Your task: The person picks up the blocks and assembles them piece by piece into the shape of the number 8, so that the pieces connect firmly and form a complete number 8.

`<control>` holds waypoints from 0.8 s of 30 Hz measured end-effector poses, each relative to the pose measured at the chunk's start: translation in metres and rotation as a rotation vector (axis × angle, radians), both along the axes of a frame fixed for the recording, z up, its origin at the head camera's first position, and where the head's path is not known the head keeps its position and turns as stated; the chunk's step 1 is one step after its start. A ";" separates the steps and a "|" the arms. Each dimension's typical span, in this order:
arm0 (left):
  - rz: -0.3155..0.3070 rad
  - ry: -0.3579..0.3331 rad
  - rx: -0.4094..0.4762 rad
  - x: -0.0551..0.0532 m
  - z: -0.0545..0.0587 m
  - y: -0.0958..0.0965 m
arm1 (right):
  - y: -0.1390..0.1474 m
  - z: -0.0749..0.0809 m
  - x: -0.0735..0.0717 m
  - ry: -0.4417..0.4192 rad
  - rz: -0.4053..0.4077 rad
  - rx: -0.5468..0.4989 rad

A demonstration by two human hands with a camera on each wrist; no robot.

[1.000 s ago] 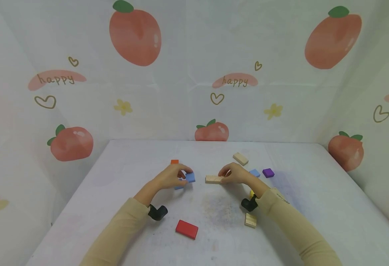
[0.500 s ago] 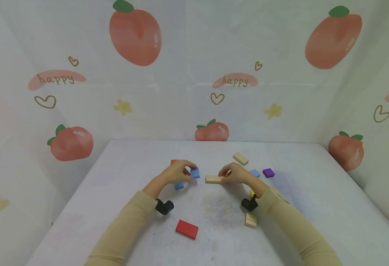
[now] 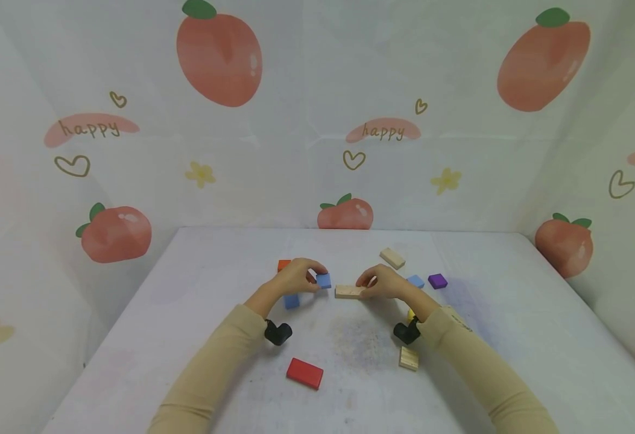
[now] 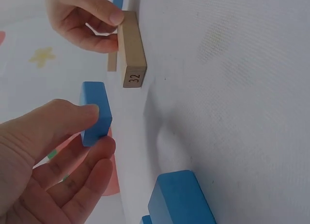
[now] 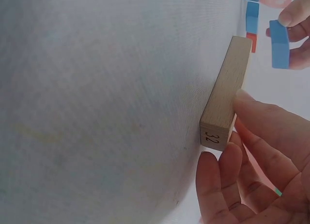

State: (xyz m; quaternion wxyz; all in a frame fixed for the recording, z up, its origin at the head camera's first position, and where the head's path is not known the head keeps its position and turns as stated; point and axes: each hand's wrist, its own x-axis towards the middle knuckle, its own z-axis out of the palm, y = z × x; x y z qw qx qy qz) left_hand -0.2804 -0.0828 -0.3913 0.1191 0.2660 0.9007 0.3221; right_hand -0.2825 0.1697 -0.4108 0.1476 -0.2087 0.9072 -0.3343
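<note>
In the head view my left hand [image 3: 298, 276] pinches a small blue block [image 3: 324, 281] between thumb and fingers. The left wrist view shows this blue block [image 4: 96, 112] held off the table, its shadow falling below. My right hand [image 3: 382, 281] grips the right end of a long plain wooden block [image 3: 348, 292], which lies on the table. The number 32 is printed on the wooden block's end in both wrist views. A small gap separates the blue block from the wooden block's left end. Another blue block [image 3: 292, 301] lies under my left wrist.
An orange block [image 3: 283, 265] sits behind my left hand, partly hidden. A red block [image 3: 304, 373] lies in front. To the right are a wooden block [image 3: 392, 258], a light blue block [image 3: 416, 281], a purple block [image 3: 438, 281], a partly covered yellow piece [image 3: 410, 314] and a short wooden block [image 3: 409, 358].
My left hand has moved right and slightly away from me with the blue block, bringing it closer to the wooden block. The right hand has stayed in place on the wooden block.
</note>
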 end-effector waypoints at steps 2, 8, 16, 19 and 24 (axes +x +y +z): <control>-0.001 0.003 -0.002 -0.001 -0.001 0.001 | 0.000 0.000 0.000 0.002 0.002 -0.001; 0.026 -0.010 -0.039 -0.004 -0.003 0.007 | -0.001 0.001 0.001 -0.009 -0.013 0.007; 0.039 0.000 -0.062 -0.006 -0.006 0.012 | -0.002 0.005 0.001 -0.014 -0.022 0.024; 0.037 0.010 -0.063 -0.007 -0.009 0.013 | -0.002 0.005 0.001 -0.012 -0.018 0.025; 0.047 0.017 -0.056 -0.008 -0.014 0.015 | -0.001 0.004 0.001 -0.012 -0.009 0.018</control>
